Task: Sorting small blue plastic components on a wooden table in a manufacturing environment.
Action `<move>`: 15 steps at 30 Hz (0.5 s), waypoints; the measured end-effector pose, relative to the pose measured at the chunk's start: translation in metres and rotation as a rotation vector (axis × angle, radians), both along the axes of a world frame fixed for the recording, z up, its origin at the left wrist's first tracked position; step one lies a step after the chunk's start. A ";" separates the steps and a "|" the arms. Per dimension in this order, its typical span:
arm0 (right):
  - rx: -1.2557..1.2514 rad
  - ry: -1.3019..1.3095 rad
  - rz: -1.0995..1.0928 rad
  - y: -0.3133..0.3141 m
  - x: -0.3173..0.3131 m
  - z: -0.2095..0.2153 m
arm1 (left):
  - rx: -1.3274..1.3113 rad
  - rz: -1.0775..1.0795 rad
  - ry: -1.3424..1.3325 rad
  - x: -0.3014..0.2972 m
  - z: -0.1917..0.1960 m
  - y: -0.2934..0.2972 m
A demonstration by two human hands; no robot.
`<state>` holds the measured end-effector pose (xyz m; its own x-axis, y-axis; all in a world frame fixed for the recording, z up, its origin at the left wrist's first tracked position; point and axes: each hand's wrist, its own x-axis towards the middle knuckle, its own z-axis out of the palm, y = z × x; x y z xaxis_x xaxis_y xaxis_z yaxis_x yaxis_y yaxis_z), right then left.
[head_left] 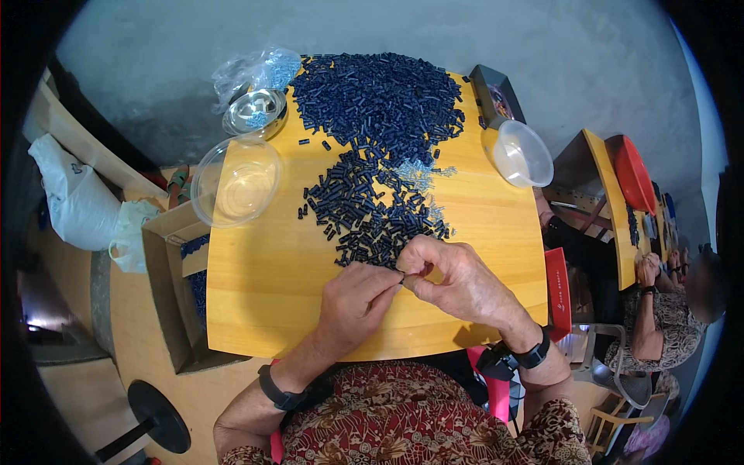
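Observation:
My left hand (pixel 358 304) and my right hand (pixel 459 283) meet over the near middle of the table, fingertips touching. The left thumb and fingers pinch what looks like a small black cylindrical piece, of which only a dark bit shows. Thumb and forefinger of the right hand are closed against it; anything they hold is hidden. Just beyond my fingers spreads a loose pile of small black pieces (pixel 364 205), joined to a bigger dark pile (pixel 380 97) at the far end. Small pale blue pins (pixel 416 175) lie along the near pile's right side.
A clear round tub (pixel 203 190) overhangs the left edge, near a bowl of pale pins (pixel 232 116) and a plastic bag (pixel 240 77). Right stand a clear tub (pixel 523 153) and black tray (pixel 500 94). A cardboard box (pixel 167 302) flanks the table; another person (pixel 655 333) sits right.

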<state>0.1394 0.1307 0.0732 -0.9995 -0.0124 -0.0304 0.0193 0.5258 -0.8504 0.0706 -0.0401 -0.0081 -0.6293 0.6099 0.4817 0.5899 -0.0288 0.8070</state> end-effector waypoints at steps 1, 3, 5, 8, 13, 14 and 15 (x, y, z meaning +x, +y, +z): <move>0.001 0.001 0.000 0.000 0.001 0.000 | -0.001 0.006 0.055 0.000 0.000 0.000; -0.049 -0.040 -0.028 0.001 0.003 -0.002 | 0.008 0.025 0.112 0.002 0.001 0.001; -0.087 -0.035 -0.049 -0.001 0.004 -0.009 | 0.015 0.045 0.169 0.003 0.002 0.001; -0.272 -0.100 -0.117 0.001 0.007 -0.020 | -0.015 0.070 0.280 0.004 0.005 0.001; -0.479 -0.180 -0.179 -0.006 0.010 -0.026 | -0.013 0.085 0.066 0.005 0.002 0.003; -0.470 -0.145 -0.184 -0.006 0.011 -0.026 | -0.012 0.084 0.066 0.005 0.001 0.003; -0.463 -0.110 -0.185 -0.007 0.010 -0.026 | 0.000 0.065 -0.058 0.005 0.001 0.002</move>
